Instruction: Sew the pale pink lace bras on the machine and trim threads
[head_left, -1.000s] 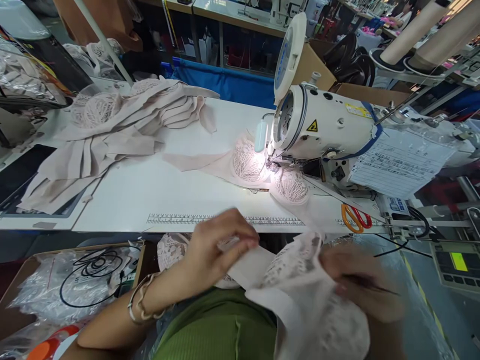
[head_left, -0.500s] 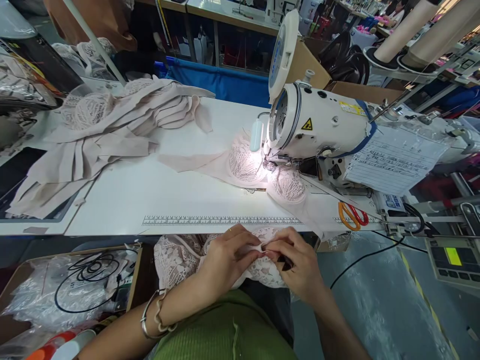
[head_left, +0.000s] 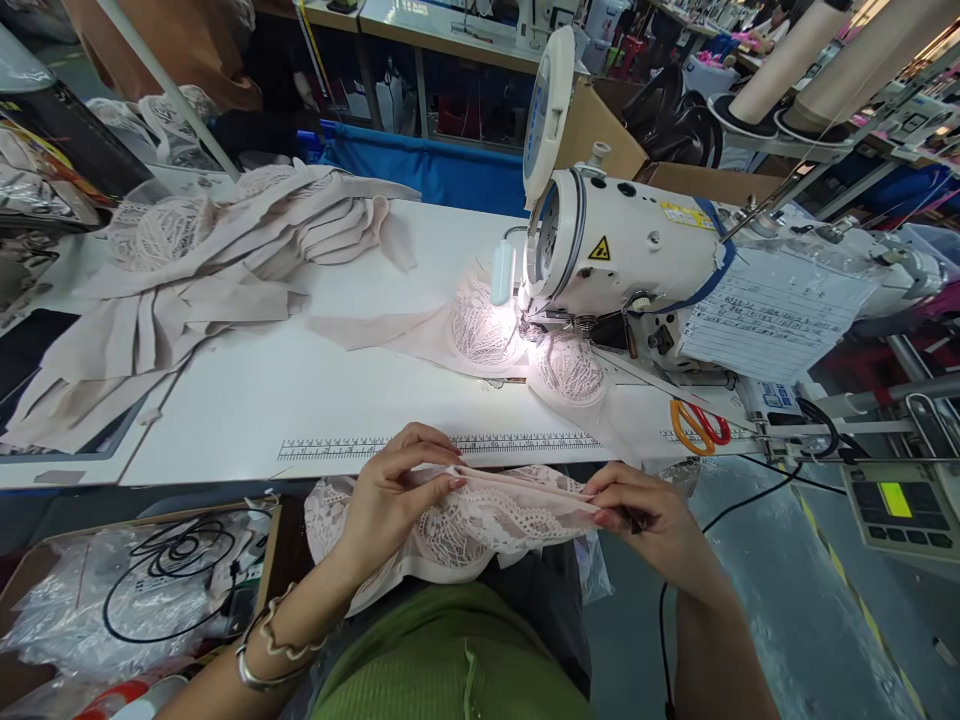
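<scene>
The pale pink lace piece (head_left: 502,525) is over the person's lap, just by the front edge of the table. It looks thin and soft, with a lacy pattern full of tiny holes. A smooth band runs straight along its top, and the cloth hangs in loose folds below. The left hand (head_left: 401,490) pinches one end of the band between thumb and fingers. The right hand (head_left: 652,515) pinches the other end the same way.

The table (head_left: 360,390) is white and shiny, with ruler marks (head_left: 435,447) along the front. A big white sewing machine (head_left: 630,240) sits on it, and its bright light shines on a pink lace garment (head_left: 484,325) by the needle. Scissors (head_left: 694,425) with orange and red handles lie to the right. A messy pile of pink cloth (head_left: 247,235) lies to the left.

Below the table on the left is a box (head_left: 276,550) with clear bags (head_left: 67,600) and a black cord (head_left: 187,545). The floor (head_left: 795,600) is blue-gray. Behind the table hangs blue cloth (head_left: 427,168), and farther back are more tables (head_left: 420,22).
</scene>
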